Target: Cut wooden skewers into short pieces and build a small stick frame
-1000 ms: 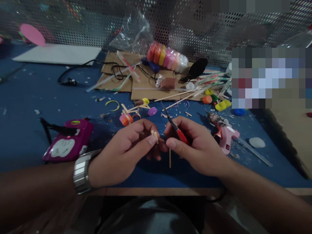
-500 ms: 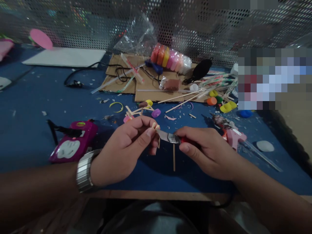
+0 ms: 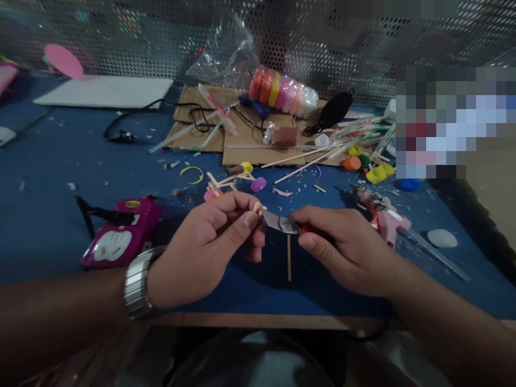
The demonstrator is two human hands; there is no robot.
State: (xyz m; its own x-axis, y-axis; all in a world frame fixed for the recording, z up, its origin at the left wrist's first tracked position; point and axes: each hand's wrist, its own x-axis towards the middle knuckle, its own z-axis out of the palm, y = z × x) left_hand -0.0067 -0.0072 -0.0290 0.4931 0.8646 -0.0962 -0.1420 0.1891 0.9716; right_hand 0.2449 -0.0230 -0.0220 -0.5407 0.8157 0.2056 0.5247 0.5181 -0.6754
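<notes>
Blue counter [image 3: 44,215] is lying beneath my left hand [image 3: 209,247], pinching sticks [image 3: 256,207], and my right hand [image 3: 342,247], gripping a knife [image 3: 278,221] I should be angling away from the left.

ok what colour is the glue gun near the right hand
Pink; the glue gun, near the right hand, shows best in the head view.

Probably a craft workshop: glue gun [image 3: 390,224], cardboard [image 3: 242,155].
</notes>
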